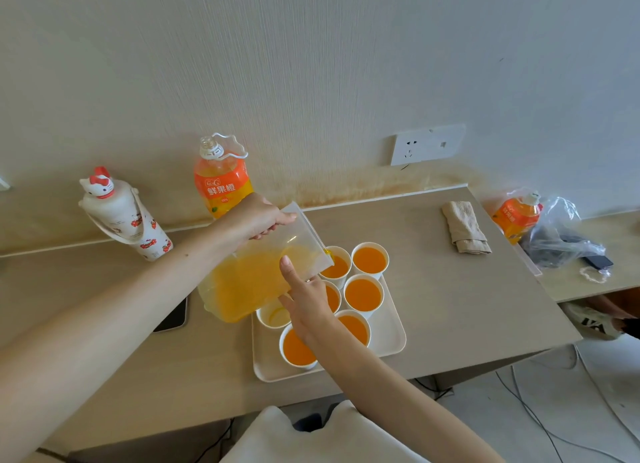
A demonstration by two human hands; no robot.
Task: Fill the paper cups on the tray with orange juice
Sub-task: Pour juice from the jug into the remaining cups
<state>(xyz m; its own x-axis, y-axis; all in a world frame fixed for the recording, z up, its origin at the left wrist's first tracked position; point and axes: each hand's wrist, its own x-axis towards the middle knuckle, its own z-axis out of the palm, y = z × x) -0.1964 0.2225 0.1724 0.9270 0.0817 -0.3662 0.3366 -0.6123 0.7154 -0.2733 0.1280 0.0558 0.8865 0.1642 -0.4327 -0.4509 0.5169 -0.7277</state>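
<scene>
A clear zip bag point(249, 282) of orange juice was held tilted above the white tray point(389, 338) on the surface point(443, 289). The left hand point(261, 220) gripped its raised top edge, fingers curled round the plastic. The right hand point(306, 305) held the lower edge, thumb pressed against the bag's face, its other fingers beneath and mostly hidden. The bag's corner dipped into 1 back-row cup point(337, 267). 7 paper cups point(363, 294) stood on the tray: 6 held juice, 1 near-empty cup point(277, 317) sat under the bag. An uncapped juice bottle point(221, 185) stood by the wall.
</scene>
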